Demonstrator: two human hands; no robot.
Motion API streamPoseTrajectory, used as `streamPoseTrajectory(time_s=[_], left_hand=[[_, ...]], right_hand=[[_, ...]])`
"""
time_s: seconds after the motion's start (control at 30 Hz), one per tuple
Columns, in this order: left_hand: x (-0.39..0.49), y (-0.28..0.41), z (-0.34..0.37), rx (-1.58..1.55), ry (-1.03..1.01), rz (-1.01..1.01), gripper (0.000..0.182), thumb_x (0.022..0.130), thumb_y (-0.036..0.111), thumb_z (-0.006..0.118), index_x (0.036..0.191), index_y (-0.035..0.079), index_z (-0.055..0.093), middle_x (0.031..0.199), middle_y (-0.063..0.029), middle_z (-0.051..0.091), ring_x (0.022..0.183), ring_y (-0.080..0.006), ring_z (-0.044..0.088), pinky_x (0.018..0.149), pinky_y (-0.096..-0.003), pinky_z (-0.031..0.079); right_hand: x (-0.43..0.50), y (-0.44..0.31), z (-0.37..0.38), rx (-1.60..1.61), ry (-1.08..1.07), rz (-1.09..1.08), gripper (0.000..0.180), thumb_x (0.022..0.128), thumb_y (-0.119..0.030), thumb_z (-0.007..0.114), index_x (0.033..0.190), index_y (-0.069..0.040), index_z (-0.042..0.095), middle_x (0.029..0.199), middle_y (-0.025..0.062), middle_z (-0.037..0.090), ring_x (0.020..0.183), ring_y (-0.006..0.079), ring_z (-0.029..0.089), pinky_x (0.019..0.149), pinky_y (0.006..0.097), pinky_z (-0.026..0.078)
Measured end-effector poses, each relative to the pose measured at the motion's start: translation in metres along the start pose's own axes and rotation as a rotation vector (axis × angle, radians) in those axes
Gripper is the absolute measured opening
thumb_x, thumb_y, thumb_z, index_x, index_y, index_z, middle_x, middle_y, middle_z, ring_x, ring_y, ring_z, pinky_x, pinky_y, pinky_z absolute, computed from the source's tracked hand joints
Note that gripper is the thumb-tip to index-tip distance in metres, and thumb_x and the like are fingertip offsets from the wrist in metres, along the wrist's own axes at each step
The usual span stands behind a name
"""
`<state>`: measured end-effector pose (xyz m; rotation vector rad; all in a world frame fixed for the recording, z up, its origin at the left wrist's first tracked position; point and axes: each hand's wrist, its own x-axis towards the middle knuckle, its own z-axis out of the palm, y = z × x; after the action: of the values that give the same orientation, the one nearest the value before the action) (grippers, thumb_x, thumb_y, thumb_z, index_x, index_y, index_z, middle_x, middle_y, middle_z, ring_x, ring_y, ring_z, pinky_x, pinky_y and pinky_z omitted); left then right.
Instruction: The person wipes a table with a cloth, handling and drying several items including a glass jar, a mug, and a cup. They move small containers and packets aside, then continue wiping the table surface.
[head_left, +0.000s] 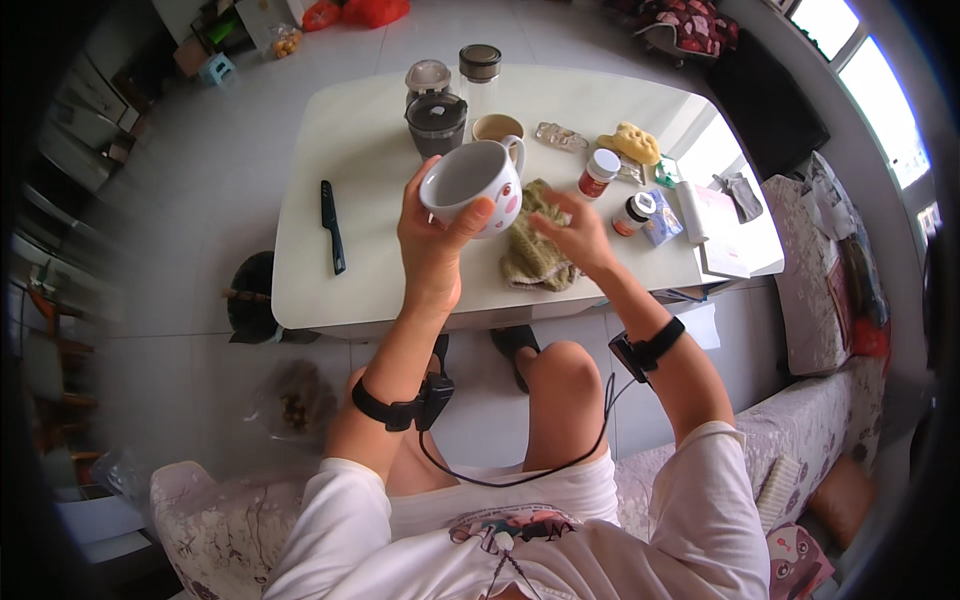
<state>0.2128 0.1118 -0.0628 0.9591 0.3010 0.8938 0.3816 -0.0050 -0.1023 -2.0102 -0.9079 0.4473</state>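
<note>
My left hand (435, 232) holds a white ceramic mug (480, 184) with a printed face, raised above the near part of the table and tilted so that its inside shows. My right hand (574, 232), slightly blurred, has its fingers apart over a green knitted cloth (536, 247). Whether its fingertips touch the cloth, I cannot tell. Behind the mug stand a tan cup (498, 129), a dark lidded tumbler (436, 124), another lidded cup (427, 77) and a clear bottle with a dark lid (480, 71).
A sheathed knife (331, 225) lies at the left of the white table (360, 296). At the right are a white-capped red jar (598, 174), a dark pill bottle (634, 214), a tissue pack (662, 219), a yellow cloth item (631, 142) and a white roll (691, 212).
</note>
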Motion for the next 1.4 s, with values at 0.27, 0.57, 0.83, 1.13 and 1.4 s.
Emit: streamPoseTrajectory(time_s=[0.27, 0.57, 0.83, 1.13, 1.4], left_hand=[[0.01, -0.052, -0.018, 0.092, -0.125, -0.164, 0.091, 0.067, 0.021, 0.087, 0.134, -0.001, 0.029, 0.122, -0.0154, 0.051, 0.115, -0.0236, 0.052, 0.095, -0.0339, 0.048], [0.017, -0.058, -0.029, -0.063, -0.155, -0.298, 0.073, 0.071, 0.027, 0.082, 0.123, 0.002, 0.038, 0.119, -0.0127, 0.052, 0.114, -0.0207, 0.053, 0.098, -0.0384, 0.044], [0.019, -0.054, -0.022, -0.139, -0.233, -0.254, 0.068, 0.073, 0.019, 0.079, 0.123, 0.004, 0.036, 0.122, -0.0152, 0.052, 0.114, -0.0206, 0.053, 0.096, -0.0365, 0.045], [0.019, -0.058, -0.014, -0.17, -0.287, -0.201, 0.075, 0.074, 0.017, 0.078, 0.132, 0.004, 0.033, 0.125, -0.0137, 0.05, 0.117, -0.0216, 0.052, 0.098, -0.0368, 0.045], [0.017, -0.07, -0.013, -0.047, -0.173, -0.317, 0.085, 0.082, 0.027, 0.076, 0.146, 0.003, 0.024, 0.137, -0.0165, 0.036, 0.125, -0.0255, 0.045, 0.101, -0.0334, 0.041]], right_hand=[[0.002, -0.061, -0.036, -0.135, -0.318, -0.405, 0.092, 0.059, -0.006, 0.084, 0.141, -0.011, 0.043, 0.135, 0.0096, 0.052, 0.123, 0.0265, 0.048, 0.104, 0.0379, 0.039], [0.03, -0.06, -0.054, -0.152, -0.506, -0.014, 0.038, 0.076, -0.015, 0.077, 0.107, -0.001, 0.061, 0.083, 0.0054, 0.065, 0.075, 0.0125, 0.058, 0.07, 0.0277, 0.048], [0.016, -0.051, -0.062, 0.326, -0.542, 0.195, 0.045, 0.089, -0.047, 0.062, 0.096, -0.002, 0.064, 0.075, -0.0002, 0.061, 0.056, 0.0016, 0.035, 0.044, 0.0168, 0.027], [0.005, -0.055, -0.06, 0.549, -0.346, 0.383, 0.028, 0.091, -0.031, 0.066, 0.085, -0.004, 0.064, 0.069, 0.0001, 0.058, 0.055, 0.0038, 0.047, 0.042, 0.0155, 0.035], [0.009, -0.046, -0.067, 0.561, -0.062, 0.301, 0.025, 0.093, -0.026, 0.064, 0.091, 0.0, 0.065, 0.067, 0.0016, 0.057, 0.052, 0.0074, 0.053, 0.045, 0.0194, 0.046]])
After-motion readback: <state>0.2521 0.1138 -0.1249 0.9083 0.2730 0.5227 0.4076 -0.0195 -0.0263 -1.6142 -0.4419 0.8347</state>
